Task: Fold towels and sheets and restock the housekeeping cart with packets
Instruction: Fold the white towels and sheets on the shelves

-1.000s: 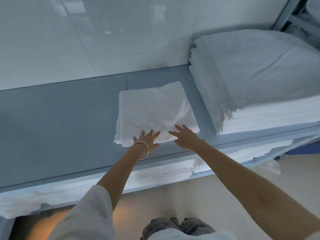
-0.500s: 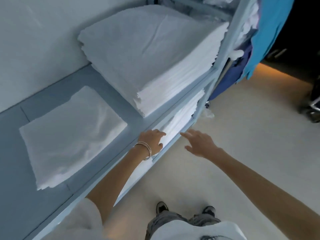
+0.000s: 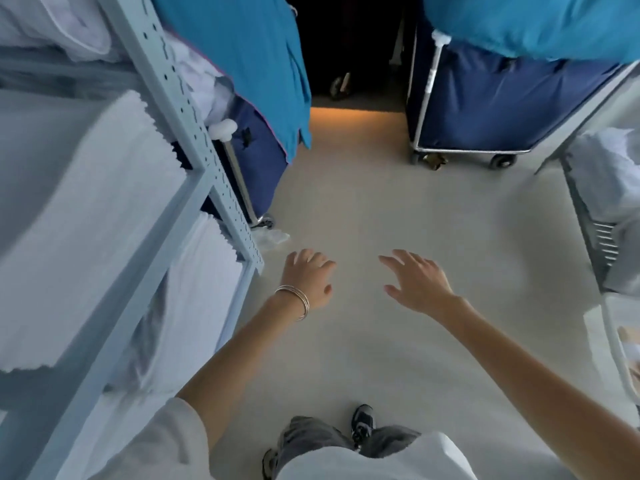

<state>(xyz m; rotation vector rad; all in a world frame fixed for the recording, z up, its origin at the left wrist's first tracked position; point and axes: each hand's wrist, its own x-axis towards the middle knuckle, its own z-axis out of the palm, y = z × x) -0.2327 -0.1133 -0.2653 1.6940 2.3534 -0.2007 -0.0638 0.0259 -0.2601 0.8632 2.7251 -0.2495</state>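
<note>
My left hand (image 3: 308, 278), with bangles at the wrist, hangs over the pale floor with relaxed fingers and holds nothing. My right hand (image 3: 417, 280) is beside it, fingers spread, also empty. To my left stands a light blue metal shelf rack (image 3: 194, 133). A tall stack of folded white linen (image 3: 93, 216) lies on its upper shelf, and more white linen (image 3: 197, 306) fills the shelf below. Neither hand touches the rack or the linen.
A navy laundry cart (image 3: 485, 109) on wheels with a turquoise cover stands ahead on the right. Another navy cart (image 3: 263, 147) with turquoise cloth is behind the rack. A wire rack (image 3: 595, 233) with white items is at the right edge. Open floor (image 3: 363, 188) lies between.
Both hands have left the folded towel on the shelf and swung out over the floor. My view has turned right, from the shelf to the aisle between the carts.
</note>
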